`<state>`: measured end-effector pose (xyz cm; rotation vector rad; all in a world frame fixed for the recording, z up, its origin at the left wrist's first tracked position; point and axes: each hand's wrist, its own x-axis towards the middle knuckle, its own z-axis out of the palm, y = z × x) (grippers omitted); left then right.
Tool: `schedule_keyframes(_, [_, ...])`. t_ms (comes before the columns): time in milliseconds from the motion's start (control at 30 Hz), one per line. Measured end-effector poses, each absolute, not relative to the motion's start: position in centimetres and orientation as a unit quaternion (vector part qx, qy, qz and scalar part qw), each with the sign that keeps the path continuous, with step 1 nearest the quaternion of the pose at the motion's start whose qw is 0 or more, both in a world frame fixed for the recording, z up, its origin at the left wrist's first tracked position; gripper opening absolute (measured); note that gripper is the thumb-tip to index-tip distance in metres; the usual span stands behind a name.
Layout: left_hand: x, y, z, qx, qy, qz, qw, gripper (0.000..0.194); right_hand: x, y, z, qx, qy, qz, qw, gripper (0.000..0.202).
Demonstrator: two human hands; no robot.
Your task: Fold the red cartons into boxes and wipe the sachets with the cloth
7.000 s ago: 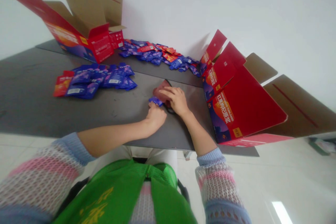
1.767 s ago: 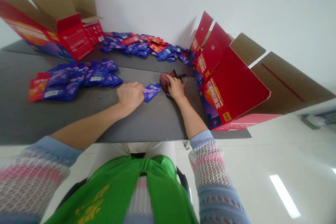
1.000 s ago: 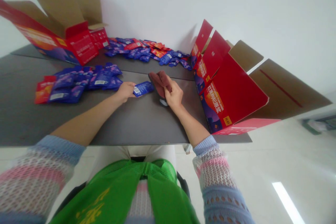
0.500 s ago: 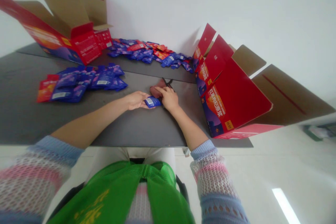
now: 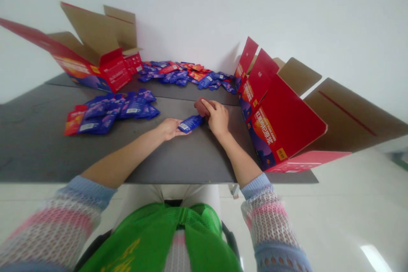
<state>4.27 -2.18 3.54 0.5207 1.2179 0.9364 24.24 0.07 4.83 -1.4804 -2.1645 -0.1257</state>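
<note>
Between the thumb and fingers of my left hand (image 5: 172, 129) is a small blue packet (image 5: 190, 123) with a white label, held just above the grey table. My right hand (image 5: 218, 118) grips a rounded reddish-brown thing (image 5: 201, 107), whose kind I cannot make out. That thing is at the packet's right end; whether they touch is hard to see. To the left of my hands lies a pile of blue packets (image 5: 127, 108), with a red and orange packet (image 5: 75, 121) at its near left end.
A red open carton (image 5: 117, 70) stands at the back left. Along the wall runs a heap of blue and red packets (image 5: 174, 75). Several open red cartons (image 5: 280, 114) line the right side of the grey table (image 5: 178, 161), flaps raised.
My right hand has lifted the reddish-brown thing from the table and turned it upright beside the packet. The packet now tilts up to the right. The whole view has shifted slightly.
</note>
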Motion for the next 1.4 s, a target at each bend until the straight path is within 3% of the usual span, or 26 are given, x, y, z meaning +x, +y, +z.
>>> schedule_keyframes(100, [4.2, -2.1, 3.7, 0.215, 0.530, 0.418, 0.706, 0.037, 23.8, -1.1, 5.6, -0.457, -0.846, -0.019, 0.275, 0.059])
schedule_keyframes(233, [3.8, -1.8, 3.1, 0.243, 0.483, 0.449, 0.712, 0.035, 21.9, -2.3, 4.8, -0.372, -0.912, 0.016, 0.171, 0.055])
schedule_keyframes(333, [3.2, -1.3, 2.5, 0.261, 0.441, 0.414, 0.752, 0.038, 21.0, -2.2, 4.0, -0.388, -0.913, 0.027, 0.124, 0.052])
schedule_keyframes(533, [2.7, -0.8, 1.8, 0.259, 0.458, 0.385, 0.758, 0.031, 22.6, 0.2, 3.2, -0.482, -0.864, 0.023, 0.144, 0.047])
schedule_keyframes(667, [2.5, -0.9, 1.7, 0.267, 0.445, 0.380, 0.766, 0.028, 25.0, 2.6, 1.7, -0.524, -0.827, 0.005, 0.205, 0.045])
schedule_keyframes(833, [1.8, -0.5, 1.2, 0.274, 0.407, 0.354, 0.796, 0.032, 26.7, 3.9, 1.2, -0.465, -0.768, 0.043, 0.438, 0.049])
schedule_keyframes(900, [1.6, -0.4, 1.1, 0.274, 0.406, 0.345, 0.800, 0.032, 26.4, 3.2, 1.9, -0.402, -0.782, 0.074, 0.470, 0.049])
schedule_keyframes(967, [1.7, -0.4, 1.3, 0.277, 0.409, 0.342, 0.799, 0.029, 25.5, 2.0, 2.7, -0.349, -0.827, 0.103, 0.429, 0.052])
schedule_keyframes(1033, [1.9, -0.4, 1.4, 0.282, 0.416, 0.347, 0.792, 0.026, 24.3, 0.6, 3.3, -0.308, -0.882, 0.125, 0.334, 0.059])
schedule_keyframes(1167, [2.1, -0.3, 1.3, 0.282, 0.417, 0.355, 0.788, 0.026, 22.5, -0.9, 3.4, -0.318, -0.922, 0.120, 0.183, 0.067])
schedule_keyframes(1400, [1.3, -0.5, 1.5, 0.287, 0.415, 0.336, 0.795, 0.021, 23.4, 1.0, 2.4, -0.475, -0.861, 0.056, 0.171, 0.064])
